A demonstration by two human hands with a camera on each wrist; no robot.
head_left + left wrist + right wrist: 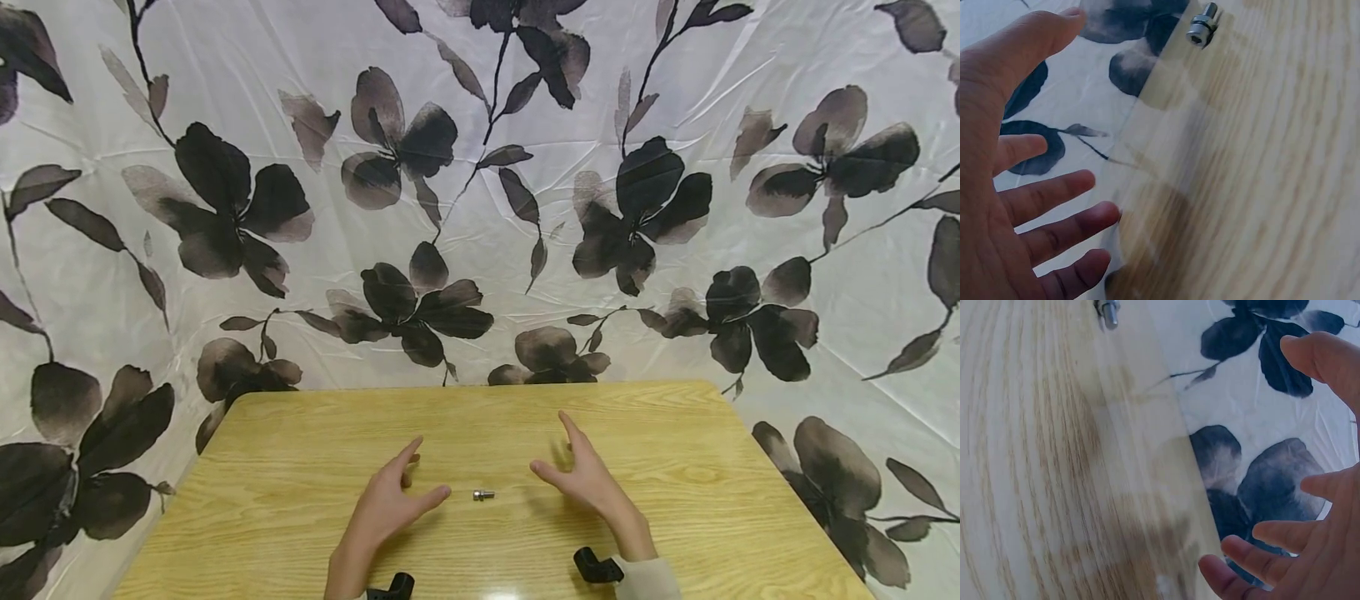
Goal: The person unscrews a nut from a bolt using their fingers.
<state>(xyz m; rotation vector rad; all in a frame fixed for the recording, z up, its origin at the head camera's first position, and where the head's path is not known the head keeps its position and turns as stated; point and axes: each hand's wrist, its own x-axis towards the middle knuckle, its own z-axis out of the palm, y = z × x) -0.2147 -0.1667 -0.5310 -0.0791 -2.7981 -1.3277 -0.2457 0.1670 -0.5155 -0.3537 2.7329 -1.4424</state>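
Observation:
A small silver socket-head bolt [483, 495] lies on its side on the wooden table, between the two hands. In the left wrist view the bolt [1202, 26] shows its hex-socket head and what looks like a nut or washer on the shank. The shank end of the bolt [1109, 314] shows at the top of the right wrist view. My left hand [392, 502] hovers left of the bolt, fingers spread, holding nothing. On the other side my right hand [588, 479] is likewise spread and holds nothing. Neither hand touches the bolt.
The light wood-grain table [480, 433] ends at a back edge with rounded corners. Behind it and at both sides hangs a white cloth [525, 275] with dark flowers. A black wrist mount [597, 567] sits at the right wrist, another [397, 586] at the left.

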